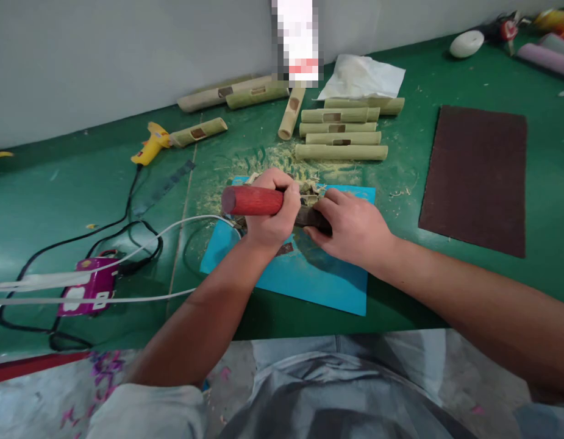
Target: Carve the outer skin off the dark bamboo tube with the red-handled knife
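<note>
My left hand (272,210) is wrapped round the thick red wooden handle (252,201) of a carving tool. Its blade end is mostly hidden near my right hand. A dark brown tube-like piece (305,216) lies between the hands, and the fingers of my right hand (355,228) grip its right end. Both hands are above a blue mat (322,280) on a green table (391,177). Pale shavings (311,186) are heaped just beyond the hands. A small brown scrap (285,249) rests on the mat by my left wrist.
Several cut bamboo tubes (341,152) lie beyond the mat, some with notches. At left are a yellow glue gun (151,146), a purple power block (96,277) and loose cables (139,300). A dark brown sheet (476,177) lies right; white paper (364,76) lies behind.
</note>
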A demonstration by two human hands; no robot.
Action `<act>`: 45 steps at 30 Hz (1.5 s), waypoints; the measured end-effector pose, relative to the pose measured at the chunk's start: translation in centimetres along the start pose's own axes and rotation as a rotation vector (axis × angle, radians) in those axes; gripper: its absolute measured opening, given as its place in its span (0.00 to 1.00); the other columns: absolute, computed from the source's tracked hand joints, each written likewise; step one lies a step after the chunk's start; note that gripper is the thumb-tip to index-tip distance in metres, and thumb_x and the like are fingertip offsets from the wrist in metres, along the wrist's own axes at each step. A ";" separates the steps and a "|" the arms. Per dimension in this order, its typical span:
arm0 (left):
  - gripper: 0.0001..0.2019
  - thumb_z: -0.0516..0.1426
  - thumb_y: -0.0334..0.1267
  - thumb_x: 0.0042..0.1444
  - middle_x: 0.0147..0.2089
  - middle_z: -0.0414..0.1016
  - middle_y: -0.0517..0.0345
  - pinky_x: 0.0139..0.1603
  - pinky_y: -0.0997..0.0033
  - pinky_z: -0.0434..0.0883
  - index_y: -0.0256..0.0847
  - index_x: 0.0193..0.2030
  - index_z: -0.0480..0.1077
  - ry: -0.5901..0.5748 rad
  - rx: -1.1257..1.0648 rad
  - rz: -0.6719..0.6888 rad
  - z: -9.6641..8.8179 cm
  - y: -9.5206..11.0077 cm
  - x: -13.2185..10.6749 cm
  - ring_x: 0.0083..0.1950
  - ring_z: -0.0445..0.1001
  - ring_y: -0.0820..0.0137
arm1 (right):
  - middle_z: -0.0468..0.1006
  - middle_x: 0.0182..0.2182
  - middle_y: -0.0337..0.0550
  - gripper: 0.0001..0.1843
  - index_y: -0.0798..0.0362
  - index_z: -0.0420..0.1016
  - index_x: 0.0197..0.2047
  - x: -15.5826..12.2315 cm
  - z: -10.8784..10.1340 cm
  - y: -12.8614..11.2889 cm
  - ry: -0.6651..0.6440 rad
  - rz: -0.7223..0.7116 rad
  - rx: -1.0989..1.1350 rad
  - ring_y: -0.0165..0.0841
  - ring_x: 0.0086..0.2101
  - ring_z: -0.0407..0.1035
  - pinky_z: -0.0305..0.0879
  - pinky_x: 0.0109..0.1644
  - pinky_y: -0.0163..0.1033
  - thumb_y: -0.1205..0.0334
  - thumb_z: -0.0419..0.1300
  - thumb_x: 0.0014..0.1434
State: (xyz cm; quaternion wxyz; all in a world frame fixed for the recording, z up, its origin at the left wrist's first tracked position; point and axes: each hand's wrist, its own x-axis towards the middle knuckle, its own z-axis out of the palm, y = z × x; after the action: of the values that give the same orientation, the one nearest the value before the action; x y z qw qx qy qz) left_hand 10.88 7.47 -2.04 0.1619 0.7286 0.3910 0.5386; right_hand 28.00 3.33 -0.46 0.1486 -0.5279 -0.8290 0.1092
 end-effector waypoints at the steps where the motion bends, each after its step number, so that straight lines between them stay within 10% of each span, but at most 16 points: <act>1: 0.21 0.55 0.54 0.69 0.28 0.70 0.60 0.36 0.61 0.69 0.44 0.29 0.67 0.009 0.012 -0.003 0.1 0.0 0.0 0.31 0.70 0.70 | 0.78 0.40 0.52 0.14 0.56 0.79 0.41 0.0 0.0 0.0 0.005 0.002 0.008 0.39 0.36 0.67 0.51 0.35 0.43 0.53 0.61 0.63; 11: 0.20 0.58 0.44 0.68 0.25 0.61 0.62 0.33 0.62 0.63 0.43 0.25 0.61 0.098 0.006 0.032 0.9 -0.3 -0.3 0.28 0.65 0.70 | 0.78 0.38 0.53 0.16 0.57 0.79 0.39 0.3 0.3 0.0 0.042 -0.012 -0.015 0.43 0.41 0.68 0.58 0.40 0.44 0.51 0.61 0.64; 20: 0.31 0.49 0.65 0.71 0.23 0.55 0.65 0.33 0.62 0.60 0.42 0.25 0.52 0.220 -0.058 -0.139 1.8 -0.4 0.4 0.27 0.61 0.78 | 0.79 0.40 0.54 0.16 0.58 0.80 0.41 0.4 0.0 0.1 0.004 -0.026 -0.030 0.44 0.42 0.71 0.61 0.42 0.45 0.52 0.60 0.66; 29: 0.26 0.59 0.58 0.68 0.24 0.68 0.63 0.32 0.63 0.66 0.43 0.25 0.68 0.172 -0.272 -0.034 0.7 -0.4 1.0 0.27 0.67 0.74 | 0.79 0.39 0.55 0.17 0.59 0.80 0.41 0.1 0.4 0.1 0.049 -0.050 -0.029 0.45 0.42 0.72 0.68 0.46 0.48 0.52 0.62 0.65; 45: 0.18 0.57 0.46 0.70 0.29 0.73 0.61 0.34 0.65 0.69 0.42 0.29 0.67 -0.021 -0.079 0.150 -0.4 -0.6 0.4 0.31 0.73 0.72 | 0.79 0.40 0.56 0.17 0.59 0.80 0.40 0.0 0.5 0.3 0.063 -0.079 -0.019 0.45 0.41 0.72 0.66 0.44 0.47 0.52 0.61 0.64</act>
State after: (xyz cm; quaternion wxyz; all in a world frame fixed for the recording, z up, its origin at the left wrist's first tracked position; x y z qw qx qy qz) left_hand 10.35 8.09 -1.96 0.1539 0.7545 0.3120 0.5565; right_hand 28.05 3.43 -1.02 0.1739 -0.4995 -0.8450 0.0788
